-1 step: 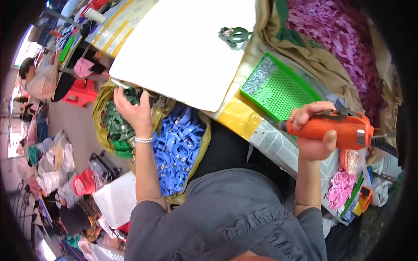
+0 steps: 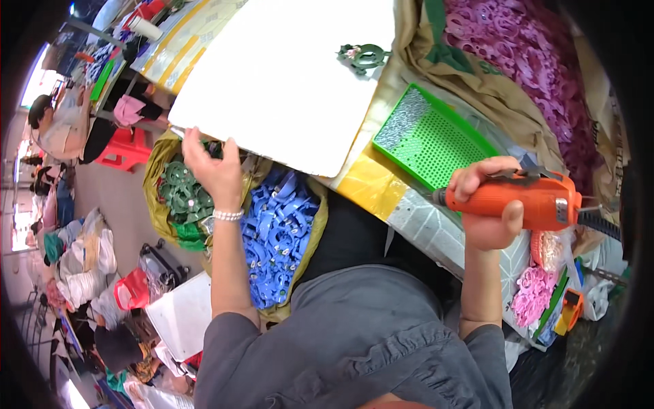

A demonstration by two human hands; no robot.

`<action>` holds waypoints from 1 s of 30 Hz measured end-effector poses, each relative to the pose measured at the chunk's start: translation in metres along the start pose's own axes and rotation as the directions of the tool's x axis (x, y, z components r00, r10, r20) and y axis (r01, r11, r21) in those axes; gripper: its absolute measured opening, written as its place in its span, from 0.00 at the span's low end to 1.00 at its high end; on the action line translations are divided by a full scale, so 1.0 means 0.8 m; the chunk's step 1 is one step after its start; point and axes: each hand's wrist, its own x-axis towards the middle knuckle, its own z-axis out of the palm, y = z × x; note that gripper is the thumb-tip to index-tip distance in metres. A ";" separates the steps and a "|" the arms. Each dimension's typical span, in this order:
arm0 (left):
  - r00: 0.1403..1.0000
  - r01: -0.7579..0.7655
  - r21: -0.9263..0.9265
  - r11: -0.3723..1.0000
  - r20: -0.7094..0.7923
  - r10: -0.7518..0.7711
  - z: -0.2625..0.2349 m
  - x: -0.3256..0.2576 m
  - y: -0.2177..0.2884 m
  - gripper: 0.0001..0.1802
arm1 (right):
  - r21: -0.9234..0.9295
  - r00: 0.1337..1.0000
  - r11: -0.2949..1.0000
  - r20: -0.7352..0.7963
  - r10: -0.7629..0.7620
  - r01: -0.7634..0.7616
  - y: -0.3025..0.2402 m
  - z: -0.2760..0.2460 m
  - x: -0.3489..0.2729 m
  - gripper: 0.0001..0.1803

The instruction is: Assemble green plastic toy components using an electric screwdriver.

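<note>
My right hand (image 2: 494, 211) is wrapped around an orange electric screwdriver (image 2: 538, 203) with a dark cord, held over the near end of the green perforated basket (image 2: 453, 146). In that basket lies a heap of small silver metal pieces. My left hand (image 2: 214, 174) has its thumb and fingers apart, with nothing seen between them. It hovers at the near left edge of a white board (image 2: 279, 82), above a yellow bag (image 2: 155, 211) of dark green plastic pieces (image 2: 184, 198). One dark green piece with a small pinkish ornament (image 2: 364, 58) lies on the board's right side.
Blue plastic pieces (image 2: 279, 238) fill another bag beside my lap. A sack of purple pieces (image 2: 518, 61) stands at the far right. Pink pieces (image 2: 535, 293) and an orange-and-yellow tool (image 2: 571, 310) lie lower right. Across the floor, a person (image 2: 68, 133) sits near a red stool (image 2: 126, 151).
The whole view has shifted very slightly. My left hand's fingers have moved a little to the right along the board's edge; my right hand still grips the electric screwdriver.
</note>
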 end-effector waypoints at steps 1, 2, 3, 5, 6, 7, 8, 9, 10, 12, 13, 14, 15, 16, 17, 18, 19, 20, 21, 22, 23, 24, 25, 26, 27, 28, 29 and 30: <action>0.999 -0.012 -0.049 0.999 0.034 0.014 0.017 0.013 0.023 0.29 | 0.015 1.000 1.000 -0.002 -0.004 0.004 0.002 -0.004 0.001 0.31; 0.994 -0.016 -0.164 0.986 0.102 0.033 0.032 0.027 0.053 0.24 | 0.028 1.000 1.000 -0.006 -0.006 0.006 0.004 -0.008 0.001 0.31; 0.981 -0.046 -0.229 0.972 0.174 0.088 0.052 0.041 0.067 0.23 | 0.025 1.000 1.000 0.002 -0.013 0.013 0.003 -0.010 0.002 0.30; 0.926 -0.127 -0.324 0.937 0.301 0.230 0.093 0.071 0.093 0.23 | 0.002 1.000 1.000 -0.007 -0.023 0.023 0.000 -0.012 0.003 0.30; 0.881 -0.179 -0.358 0.916 0.357 0.312 0.116 0.083 0.105 0.23 | -0.020 1.000 0.999 -0.013 -0.027 0.027 0.000 -0.014 0.003 0.30; 0.855 -0.247 -0.391 0.886 0.343 0.390 0.142 0.092 0.113 0.22 | -0.019 1.000 0.999 -0.012 -0.026 0.026 -0.001 -0.016 0.003 0.30; 0.821 -0.313 -0.427 0.848 0.328 0.468 0.170 0.100 0.121 0.22 | -0.040 0.999 0.999 -0.019 -0.026 0.025 -0.002 -0.020 0.002 0.30; 0.774 -0.356 -0.422 0.834 0.366 0.516 0.193 0.107 0.126 0.23 | -0.060 0.999 0.998 -0.026 -0.024 0.023 -0.002 -0.023 0.001 0.30; 0.722 -0.396 -0.422 0.815 0.405 0.561 0.213 0.112 0.131 0.25 | -0.063 0.999 0.998 -0.033 -0.020 0.018 -0.003 -0.026 -0.001 0.30; 0.596 -0.400 -0.431 0.809 0.548 0.587 0.239 0.124 0.147 0.25 | -0.105 0.999 0.994 -0.049 -0.016 0.011 -0.007 -0.033 -0.003 0.30; 0.497 -0.398 -0.419 0.816 0.649 0.576 0.251 0.131 0.151 0.23 | -0.109 0.998 0.994 -0.052 -0.019 0.013 -0.008 -0.035 -0.003 0.30; 0.445 -0.242 -0.385 0.891 0.772 0.455 0.256 0.129 0.156 0.19 | -0.114 0.998 0.993 -0.061 -0.018 0.011 -0.006 -0.039 -0.003 0.30; 0.484 -0.229 -0.367 0.902 0.760 0.433 0.259 0.125 0.154 0.16 | -0.092 0.997 0.996 -0.070 -0.009 0.002 -0.005 -0.044 -0.005 0.31; 0.530 -0.212 -0.354 0.911 0.741 0.411 0.260 0.123 0.149 0.15 | -0.067 0.997 0.998 -0.073 0.009 -0.014 -0.005 -0.047 -0.004 0.31; 0.574 -0.250 -0.347 0.904 0.699 0.427 0.259 0.125 0.136 0.14 | -0.045 0.998 0.999 -0.063 0.027 -0.030 -0.004 -0.047 -0.001 0.32; 0.611 -0.276 -0.314 0.908 0.672 0.418 0.259 0.125 0.126 0.14 | -0.061 0.998 0.998 -0.045 0.032 -0.035 -0.004 -0.048 0.004 0.32; 0.663 -0.385 -0.330 0.862 0.550 0.508 0.254 0.121 0.110 0.13 | -0.064 0.999 0.997 -0.027 0.046 -0.048 -0.001 -0.049 0.008 0.32; 0.650 -0.075 -0.255 0.964 0.721 0.241 0.232 0.120 0.130 0.11 | -0.130 0.998 0.991 -0.053 0.037 -0.044 -0.001 -0.049 0.013 0.31; 0.666 -0.117 -0.223 0.968 0.705 0.243 0.206 0.118 0.150 0.12 | -0.131 0.996 0.990 -0.067 0.052 -0.061 -0.001 -0.051 0.016 0.31; 0.654 -0.030 -0.274 0.961 0.722 0.226 0.183 0.114 0.163 0.12 | -0.130 0.995 0.989 -0.078 0.063 -0.073 0.003 -0.050 0.019 0.31; 0.645 0.061 -0.313 0.948 0.737 0.202 0.164 0.110 0.166 0.11 | -0.091 0.998 0.995 -0.063 0.025 -0.030 0.009 -0.046 0.024 0.25; 0.589 0.115 -0.380 0.918 0.770 0.245 0.155 0.107 0.150 0.12 | -0.051 0.999 0.999 -0.045 -0.015 0.013 0.013 -0.041 0.029 0.19; 0.534 0.174 -0.441 0.881 0.794 0.292 0.147 0.103 0.137 0.13 | -0.181 0.996 0.981 -0.066 0.065 -0.076 0.013 -0.036 0.029 0.29; 0.513 0.404 -0.462 0.790 0.829 0.223 0.128 0.086 0.148 0.13 | -0.161 0.998 0.985 -0.030 0.052 -0.056 0.021 -0.037 0.031 0.29; 0.468 0.610 -0.458 0.646 0.867 0.172 0.108 0.068 0.165 0.14 | -0.149 0.999 0.988 -0.004 0.035 -0.036 0.029 -0.041 0.031 0.29; 0.353 0.719 -0.360 0.595 0.926 0.133 0.088 0.062 0.171 0.15 | -0.137 0.999 0.990 -0.017 0.038 -0.040 0.035 -0.041 0.032 0.28; 0.272 0.833 -0.306 0.461 0.952 0.139 0.078 0.049 0.167 0.16 | -0.135 0.999 0.990 -0.021 0.044 -0.047 0.039 -0.039 0.032 0.28; 0.271 0.875 -0.285 0.392 0.958 0.091 0.071 0.028 0.170 0.18 | -0.139 0.999 0.990 -0.023 0.036 -0.039 0.043 -0.038 0.033 0.28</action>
